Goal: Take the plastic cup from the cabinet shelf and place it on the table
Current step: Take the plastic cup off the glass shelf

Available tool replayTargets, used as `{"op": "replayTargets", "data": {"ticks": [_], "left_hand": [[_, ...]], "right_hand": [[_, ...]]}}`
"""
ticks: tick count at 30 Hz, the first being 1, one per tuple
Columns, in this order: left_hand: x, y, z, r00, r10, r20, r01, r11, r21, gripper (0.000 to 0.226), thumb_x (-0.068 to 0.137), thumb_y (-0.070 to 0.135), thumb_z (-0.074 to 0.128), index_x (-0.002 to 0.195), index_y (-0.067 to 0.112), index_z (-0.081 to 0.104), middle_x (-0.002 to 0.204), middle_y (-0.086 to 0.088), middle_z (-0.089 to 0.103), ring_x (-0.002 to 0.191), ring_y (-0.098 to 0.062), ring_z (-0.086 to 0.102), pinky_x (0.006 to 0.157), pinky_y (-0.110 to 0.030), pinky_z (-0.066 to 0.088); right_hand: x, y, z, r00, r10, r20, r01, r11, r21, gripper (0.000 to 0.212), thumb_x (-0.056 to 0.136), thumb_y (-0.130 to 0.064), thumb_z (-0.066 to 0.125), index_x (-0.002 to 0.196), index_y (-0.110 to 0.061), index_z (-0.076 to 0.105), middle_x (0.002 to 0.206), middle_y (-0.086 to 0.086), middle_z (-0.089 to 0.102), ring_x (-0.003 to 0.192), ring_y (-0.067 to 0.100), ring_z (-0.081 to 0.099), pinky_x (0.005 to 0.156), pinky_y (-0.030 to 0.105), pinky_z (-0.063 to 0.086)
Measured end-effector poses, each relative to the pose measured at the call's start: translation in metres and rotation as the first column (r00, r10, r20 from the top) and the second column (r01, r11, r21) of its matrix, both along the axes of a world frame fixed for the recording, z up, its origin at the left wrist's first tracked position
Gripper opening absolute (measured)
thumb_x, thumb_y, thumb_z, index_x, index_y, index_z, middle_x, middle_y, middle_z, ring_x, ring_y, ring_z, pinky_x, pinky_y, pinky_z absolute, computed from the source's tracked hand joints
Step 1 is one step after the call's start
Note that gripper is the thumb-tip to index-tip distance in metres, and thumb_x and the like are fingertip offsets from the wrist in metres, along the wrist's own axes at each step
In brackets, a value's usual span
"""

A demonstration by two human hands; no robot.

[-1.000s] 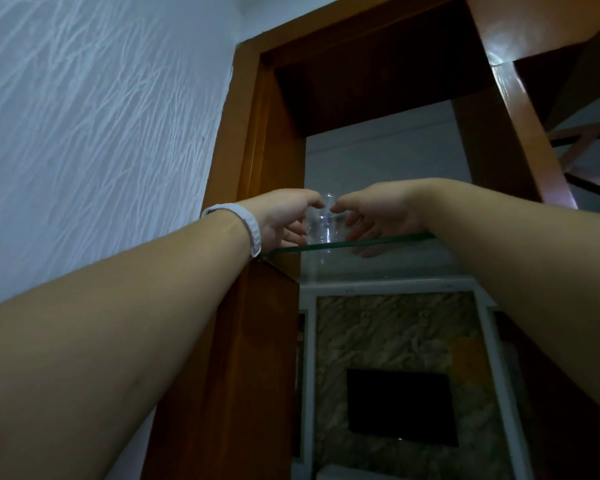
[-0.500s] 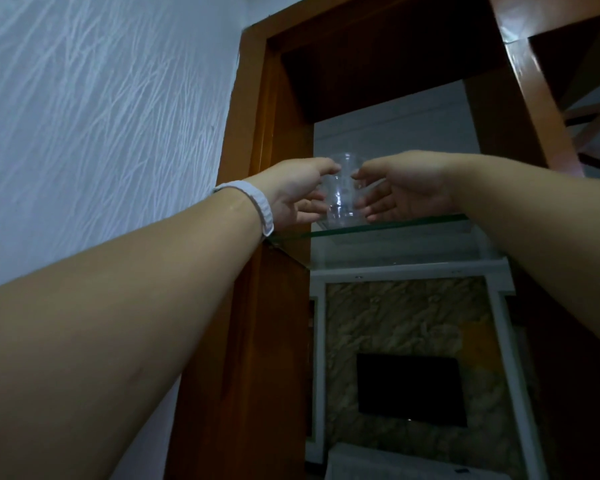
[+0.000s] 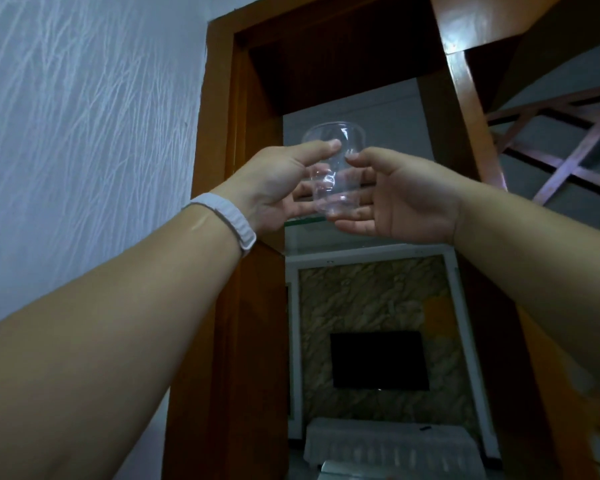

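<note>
A clear plastic cup [image 3: 335, 168] is held upright between both hands, lifted just above the glass shelf [image 3: 347, 233] of the wooden cabinet [image 3: 222, 133]. My left hand [image 3: 278, 185], with a white wristband, grips the cup's left side with thumb on the near wall. My right hand [image 3: 399, 195] grips its right side, fingers curled under and behind the base. The cup's rim shows above both thumbs.
A textured white wall [image 3: 84, 116] fills the left. The cabinet's wooden post [image 3: 465, 98] rises on the right, with a lattice [image 3: 561, 150] beyond it. Below the shelf I see a marbled panel with a dark screen [image 3: 378, 358] and a cloth-covered surface [image 3: 388, 445].
Both hands closed on the cup at the shelf and have raised it off the glass and drawn it nearer to me. The view has tilted down a little.
</note>
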State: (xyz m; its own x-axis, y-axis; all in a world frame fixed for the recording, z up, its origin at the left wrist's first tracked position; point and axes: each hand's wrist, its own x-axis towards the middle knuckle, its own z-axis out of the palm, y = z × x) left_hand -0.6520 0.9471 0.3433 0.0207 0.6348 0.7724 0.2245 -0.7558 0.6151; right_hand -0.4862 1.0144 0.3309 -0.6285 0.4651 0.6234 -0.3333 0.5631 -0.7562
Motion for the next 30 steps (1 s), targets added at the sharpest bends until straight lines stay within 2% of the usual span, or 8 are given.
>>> {"op": "replayTargets", "data": {"ticks": [5, 9, 13, 16, 18, 25, 27, 30], "left_hand": [[0.001, -0.004, -0.026, 0.998, -0.061, 0.027, 0.061, 0.998, -0.004, 0.029, 0.083, 0.026, 0.071, 0.107, 0.011, 0.067, 0.102, -0.005, 0.073, 0.101, -0.024, 0.069, 0.087, -0.046, 0.056], [-0.001, -0.006, -0.049, 0.995, -0.100, 0.016, 0.101, 0.992, -0.074, 0.031, 0.084, 0.026, 0.070, 0.111, 0.011, 0.066, 0.117, -0.009, 0.067, 0.110, -0.025, 0.063, 0.088, -0.043, 0.055], [-0.005, -0.005, -0.083, 0.980, -0.189, 0.058, 0.196, 0.968, -0.157, 0.037, 0.079, 0.024, 0.072, 0.113, 0.010, 0.066, 0.116, -0.008, 0.068, 0.113, -0.026, 0.063, 0.090, -0.044, 0.054], [-0.003, -0.005, -0.114, 0.962, -0.263, 0.078, 0.274, 0.943, -0.191, 0.028, 0.084, 0.020, 0.067, 0.111, 0.011, 0.068, 0.103, -0.003, 0.075, 0.107, -0.021, 0.067, 0.082, -0.037, 0.058], [0.001, -0.005, -0.133, 0.949, -0.294, 0.117, 0.313, 0.927, -0.208, 0.025, 0.086, 0.018, 0.065, 0.110, 0.012, 0.066, 0.108, -0.005, 0.073, 0.110, -0.021, 0.066, 0.075, -0.033, 0.058], [0.023, 0.006, -0.196, 0.918, -0.367, 0.150, 0.396, 0.871, -0.291, 0.058, 0.071, 0.020, 0.071, 0.125, 0.009, 0.053, 0.119, -0.008, 0.068, 0.111, -0.021, 0.065, 0.090, -0.038, 0.053], [0.033, 0.010, -0.215, 0.907, -0.394, 0.148, 0.421, 0.856, -0.301, 0.058, 0.071, 0.020, 0.070, 0.125, 0.010, 0.053, 0.122, -0.008, 0.066, 0.112, -0.021, 0.065, 0.092, -0.039, 0.051], [0.050, 0.019, -0.243, 0.891, -0.423, 0.165, 0.454, 0.834, -0.312, 0.052, 0.073, 0.019, 0.069, 0.122, 0.012, 0.054, 0.125, -0.008, 0.065, 0.113, -0.021, 0.064, 0.092, -0.040, 0.050]], "right_hand": [[0.002, -0.008, -0.040, 0.998, 0.056, -0.032, -0.060, 0.989, -0.137, 0.049, 0.088, -0.032, 0.061, 0.130, -0.007, 0.056, 0.134, 0.023, 0.059, 0.122, 0.036, 0.058, 0.086, 0.040, 0.056], [0.004, -0.013, -0.073, 0.996, 0.077, -0.053, -0.087, 0.973, -0.214, 0.055, 0.086, -0.031, 0.062, 0.135, -0.006, 0.053, 0.138, 0.025, 0.055, 0.126, 0.037, 0.055, 0.091, 0.041, 0.055], [0.010, -0.021, -0.106, 0.993, 0.095, -0.076, -0.113, 0.953, -0.280, 0.057, 0.086, -0.027, 0.063, 0.137, -0.005, 0.052, 0.140, 0.025, 0.054, 0.120, 0.033, 0.059, 0.090, 0.039, 0.054], [0.013, -0.028, -0.135, 0.994, 0.081, -0.072, -0.100, 0.943, -0.318, 0.045, 0.091, -0.024, 0.058, 0.132, -0.005, 0.057, 0.130, 0.021, 0.057, 0.113, 0.030, 0.061, 0.087, 0.037, 0.055], [0.017, -0.033, -0.154, 0.995, 0.063, -0.071, -0.084, 0.933, -0.351, 0.044, 0.092, -0.023, 0.058, 0.132, -0.005, 0.057, 0.128, 0.022, 0.058, 0.113, 0.030, 0.062, 0.088, 0.037, 0.054], [0.045, -0.051, -0.212, 0.997, -0.015, -0.081, -0.027, 0.870, -0.492, 0.041, 0.089, -0.017, 0.057, 0.129, -0.006, 0.056, 0.115, 0.021, 0.062, 0.105, 0.029, 0.063, 0.093, 0.037, 0.053], [0.053, -0.055, -0.228, 0.997, -0.049, -0.066, 0.008, 0.854, -0.520, 0.045, 0.090, -0.016, 0.056, 0.133, -0.002, 0.054, 0.116, 0.022, 0.062, 0.108, 0.030, 0.061, 0.093, 0.037, 0.053], [0.070, -0.059, -0.252, 0.990, -0.128, -0.054, 0.076, 0.821, -0.566, 0.032, 0.090, -0.014, 0.057, 0.120, -0.005, 0.062, 0.114, 0.023, 0.065, 0.108, 0.030, 0.064, 0.090, 0.036, 0.054]]}}
